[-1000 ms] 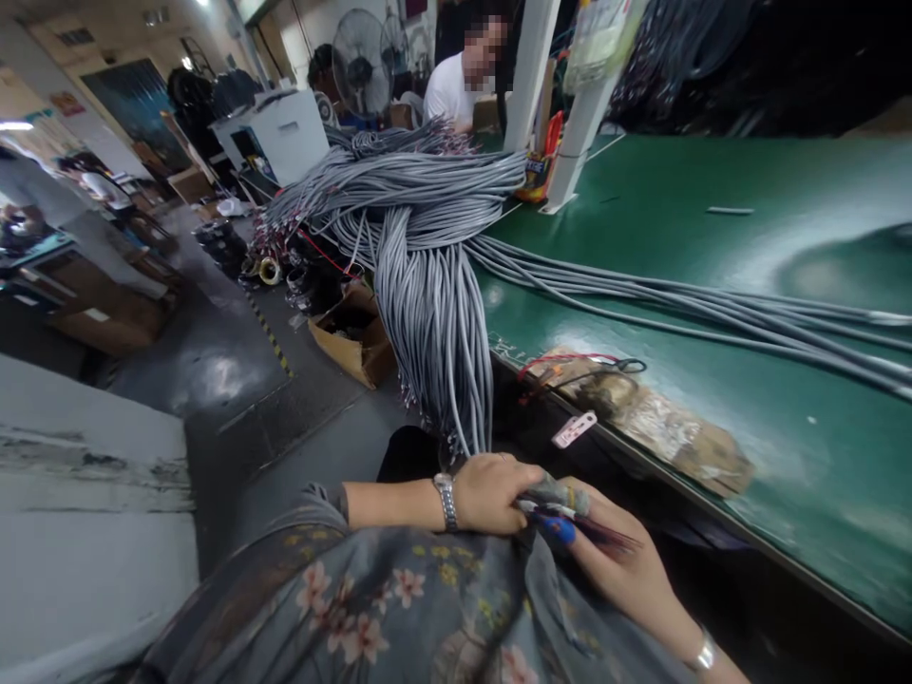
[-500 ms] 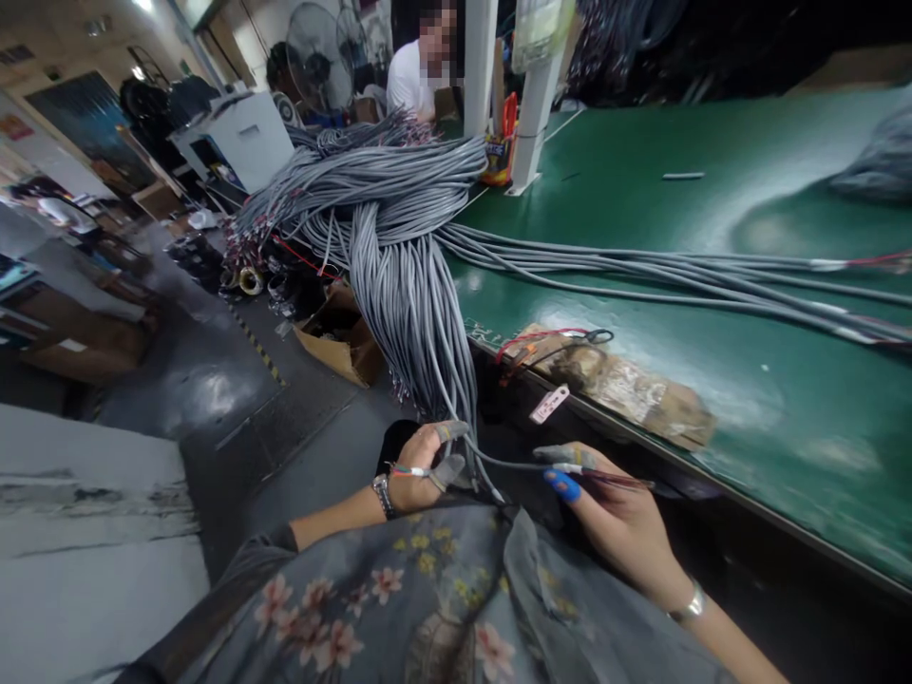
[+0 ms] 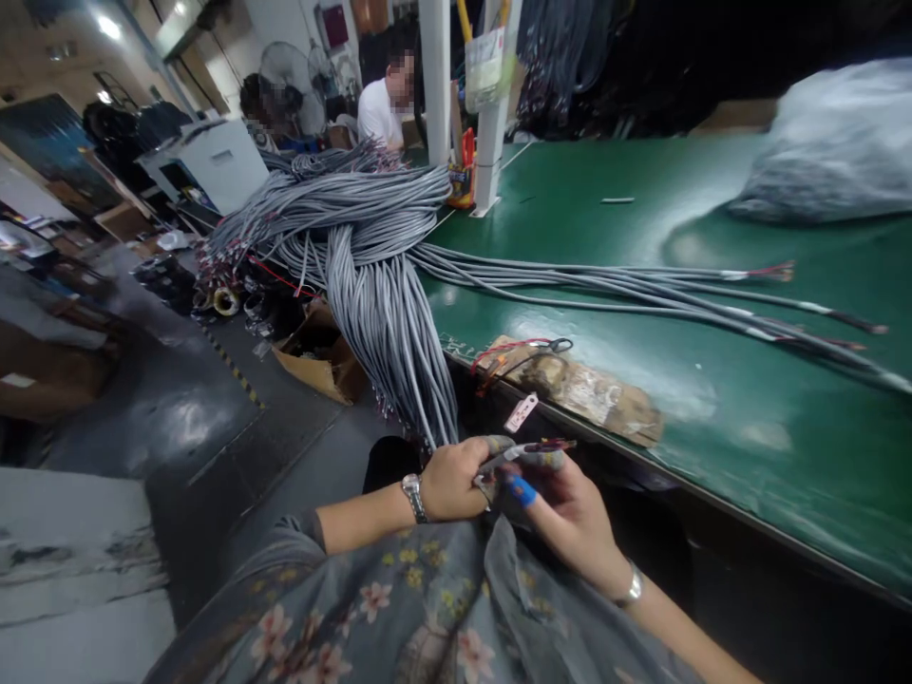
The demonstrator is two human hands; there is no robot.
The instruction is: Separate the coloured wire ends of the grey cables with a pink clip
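My left hand [image 3: 456,477], with grey finger covers, is closed on a grey cable [image 3: 499,460] close to its end. Dark reddish wires [image 3: 556,445] stick out of that end and point right. My right hand [image 3: 570,505] is right beside it, fingers curled in. Its forefinger, in a grey cover, lies against the cable end, and its blue-covered thumb is just below. What sits between that thumb and finger is blurred. Behind my left hand, a thick bundle of grey cables [image 3: 391,332] hangs over the table edge.
The green table [image 3: 570,218] runs along my right. Several cables [image 3: 605,285] lie across it, near a taped cardboard piece [image 3: 598,394] at the edge. A plastic bag [image 3: 833,152] sits far right. An open carton [image 3: 320,366] stands on the floor. A person [image 3: 381,104] sits beyond.
My hands have come together: the right has moved left to the left hand. The cable end now points out of my left hand's grip. The view has shifted to the right.
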